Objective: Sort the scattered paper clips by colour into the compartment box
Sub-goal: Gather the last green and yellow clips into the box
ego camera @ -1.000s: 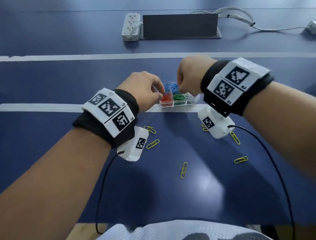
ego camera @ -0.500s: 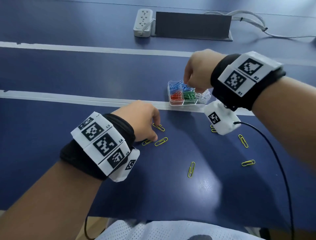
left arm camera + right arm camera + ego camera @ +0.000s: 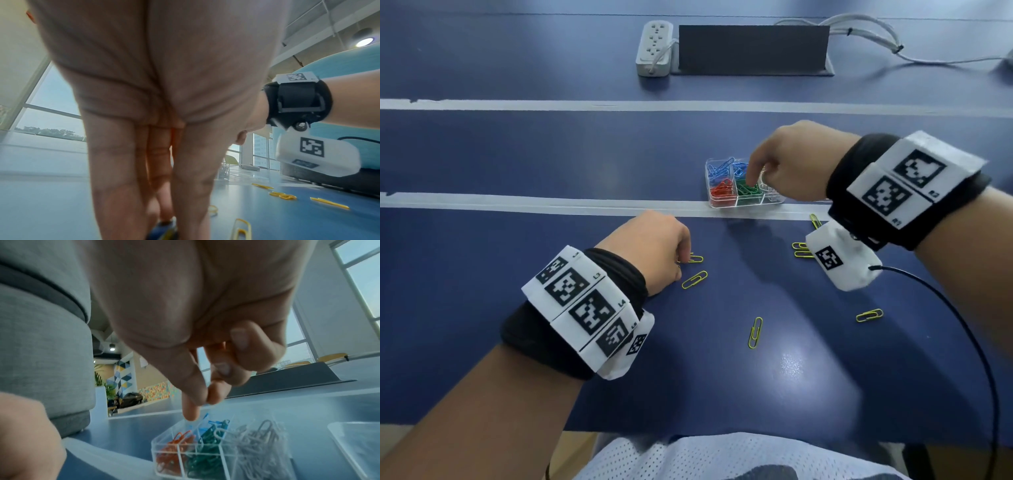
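Observation:
The clear compartment box (image 3: 743,205) sits on a white tape line and holds blue, red, green and white clips (image 3: 257,444) in separate cells. My right hand (image 3: 751,179) hovers over its blue and green cells. Its fingers are curled, thumb and forefinger are together, and I see no clip between them. Several yellow paper clips lie loose on the blue table. My left hand (image 3: 681,262) is down on the table, its fingertips (image 3: 164,224) pinching one yellow clip (image 3: 695,258). Another yellow clip (image 3: 694,280) lies just beside it.
More yellow clips lie at the centre (image 3: 755,332), at the right (image 3: 869,315) and under my right wrist (image 3: 801,249). A flat clear piece (image 3: 357,444) lies right of the box. A power strip (image 3: 654,48), a dark panel (image 3: 753,49) and cables (image 3: 876,37) are at the back.
My left hand has left the box and come down toward me onto the yellow clips. My right hand stays over the box, lower and more to its right side.

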Demonstrator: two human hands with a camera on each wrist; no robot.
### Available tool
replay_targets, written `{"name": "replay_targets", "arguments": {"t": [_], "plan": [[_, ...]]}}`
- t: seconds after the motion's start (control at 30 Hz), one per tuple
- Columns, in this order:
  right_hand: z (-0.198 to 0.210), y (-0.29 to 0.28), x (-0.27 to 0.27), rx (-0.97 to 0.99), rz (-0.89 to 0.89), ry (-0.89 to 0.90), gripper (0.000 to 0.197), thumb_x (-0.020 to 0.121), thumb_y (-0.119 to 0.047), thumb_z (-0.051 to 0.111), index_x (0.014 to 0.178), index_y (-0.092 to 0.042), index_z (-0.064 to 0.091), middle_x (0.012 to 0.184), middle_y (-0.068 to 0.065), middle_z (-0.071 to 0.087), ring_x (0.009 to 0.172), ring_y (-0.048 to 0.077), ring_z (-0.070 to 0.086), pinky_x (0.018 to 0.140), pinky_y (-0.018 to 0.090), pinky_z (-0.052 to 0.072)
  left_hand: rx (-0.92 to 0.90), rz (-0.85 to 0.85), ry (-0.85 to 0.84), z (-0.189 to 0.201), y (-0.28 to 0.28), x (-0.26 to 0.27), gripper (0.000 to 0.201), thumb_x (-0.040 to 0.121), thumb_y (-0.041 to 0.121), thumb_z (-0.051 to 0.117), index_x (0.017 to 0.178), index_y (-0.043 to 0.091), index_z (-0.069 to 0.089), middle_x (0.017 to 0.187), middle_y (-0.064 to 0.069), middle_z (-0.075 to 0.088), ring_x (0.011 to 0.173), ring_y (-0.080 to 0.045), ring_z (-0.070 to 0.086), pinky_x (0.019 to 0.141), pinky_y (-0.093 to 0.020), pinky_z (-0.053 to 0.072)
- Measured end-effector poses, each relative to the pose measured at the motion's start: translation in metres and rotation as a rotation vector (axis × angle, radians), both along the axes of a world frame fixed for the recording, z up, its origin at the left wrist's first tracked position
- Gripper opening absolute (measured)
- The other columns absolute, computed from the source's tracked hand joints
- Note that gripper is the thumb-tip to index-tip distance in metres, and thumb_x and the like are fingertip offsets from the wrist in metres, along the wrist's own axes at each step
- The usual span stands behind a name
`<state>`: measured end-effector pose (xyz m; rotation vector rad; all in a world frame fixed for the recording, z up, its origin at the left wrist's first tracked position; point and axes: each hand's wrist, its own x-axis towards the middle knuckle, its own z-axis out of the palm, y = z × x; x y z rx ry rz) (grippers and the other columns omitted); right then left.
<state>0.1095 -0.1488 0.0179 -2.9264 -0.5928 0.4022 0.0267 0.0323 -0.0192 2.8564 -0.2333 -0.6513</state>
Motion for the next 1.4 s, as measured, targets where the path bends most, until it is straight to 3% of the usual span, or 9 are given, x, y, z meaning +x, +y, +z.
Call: {"name": "replay_targets", "arguments": {"t": [0.1, 0.3, 0.5, 0.63, 0.77, 0.87, 1.0, 1.1, 1.4], "plan": [[0.000, -0.021, -0.012, 0.032, -0.003, -0.022, 0.028, 0.082, -0.010, 0.052, 0.092, -0.026, 0.073, 0.087, 0.002, 0.067, 0.079, 0.020, 0.050, 0.078, 0.024, 0.043, -0.032, 0.028, -0.030, -0.001, 0.000, -0.002, 0.017, 0.083, 0.012, 0.063, 0.098, 0.019, 0.065, 0.087, 0.005, 0.059, 0.094, -0.017, 0.059, 0.075, -0.023, 0.042], [-0.024, -0.045, -0.046, -0.173, 0.109, 0.128, 0.017, 0.079, -0.026, 0.069, 0.095, -0.023, 0.070, 0.074, -0.010, 0.055, 0.079, 0.013, 0.043, 0.073, 0.023, 0.041, 0.011, 0.031, -0.044, -0.002, -0.008, -0.002, 0.032, 0.078, 0.027, 0.072, 0.108, 0.022, 0.063, 0.106, 0.001, 0.062, 0.100, -0.018, 0.056, 0.083, -0.029, 0.046], [-0.032, -0.045, -0.055, -0.150, 0.129, 0.061, 0.020, 0.078, -0.015, 0.058, 0.092, -0.025, 0.067, 0.060, -0.016, 0.045, 0.075, 0.014, 0.043, 0.067, 0.021, 0.034, 0.001, 0.032, -0.029, 0.004, -0.012, -0.003, 0.006, 0.079, 0.019, 0.069, 0.085, 0.019, 0.071, 0.071, 0.009, 0.057, 0.075, -0.012, 0.054, 0.067, -0.021, 0.040], [-0.027, -0.049, -0.053, -0.043, 0.005, 0.073, 0.020, 0.078, -0.014, 0.055, 0.090, -0.024, 0.067, 0.058, -0.017, 0.046, 0.074, 0.014, 0.044, 0.063, 0.020, 0.032, -0.016, 0.047, -0.064, 0.003, -0.011, -0.004, 0.012, 0.078, 0.014, 0.060, 0.084, 0.021, 0.067, 0.066, 0.014, 0.052, 0.075, -0.013, 0.052, 0.066, -0.021, 0.039], [-0.018, -0.065, -0.038, 0.100, -0.216, 0.031, 0.021, 0.078, -0.010, 0.056, 0.084, -0.018, 0.074, 0.059, -0.011, 0.056, 0.075, 0.019, 0.052, 0.079, 0.028, 0.047, -0.122, 0.136, -0.053, 0.004, -0.008, -0.006, 0.018, 0.080, 0.012, 0.054, 0.089, 0.025, 0.061, 0.068, 0.012, 0.051, 0.073, -0.014, 0.051, 0.069, -0.022, 0.038], [-0.018, -0.071, -0.029, 0.079, -0.297, 0.014, 0.021, 0.080, -0.009, 0.054, 0.082, -0.010, 0.075, 0.072, 0.006, 0.068, 0.085, 0.029, 0.060, 0.080, 0.033, 0.052, -0.227, 0.215, -0.020, 0.007, -0.005, -0.005, 0.016, 0.084, 0.013, 0.049, 0.079, 0.021, 0.062, 0.063, 0.010, 0.052, 0.075, -0.017, 0.061, 0.070, -0.025, 0.042], [-0.030, -0.057, -0.025, -0.031, -0.240, 0.054, 0.014, 0.078, -0.026, 0.068, 0.077, -0.014, 0.075, 0.084, 0.008, 0.071, 0.090, 0.027, 0.061, 0.078, 0.030, 0.048, -0.215, 0.240, 0.005, 0.009, -0.002, -0.007, 0.015, 0.084, 0.018, 0.051, 0.074, 0.019, 0.062, 0.064, 0.008, 0.060, 0.077, -0.017, 0.064, 0.070, -0.026, 0.045], [-0.035, -0.047, -0.025, -0.074, -0.166, 0.036, 0.007, 0.078, -0.019, 0.067, 0.074, -0.013, 0.070, 0.088, 0.010, 0.069, 0.089, 0.030, 0.059, 0.077, 0.030, 0.051, -0.104, 0.159, 0.095, 0.009, 0.001, -0.011, 0.013, 0.084, 0.026, 0.052, 0.079, 0.020, 0.063, 0.069, 0.012, 0.056, 0.073, -0.010, 0.057, 0.068, -0.024, 0.041], [-0.026, -0.048, -0.044, -0.051, 0.012, 0.100, 0.019, 0.079, -0.012, 0.057, 0.084, -0.022, 0.072, 0.064, -0.011, 0.055, 0.073, 0.014, 0.049, 0.082, 0.029, 0.051, 0.012, 0.064, 0.084, 0.005, 0.002, -0.016, 0.023, 0.070, 0.028, 0.078, 0.076, 0.022, 0.056, 0.068, 0.013, 0.051, 0.069, -0.007, 0.047, 0.057, -0.022, 0.037]]}}
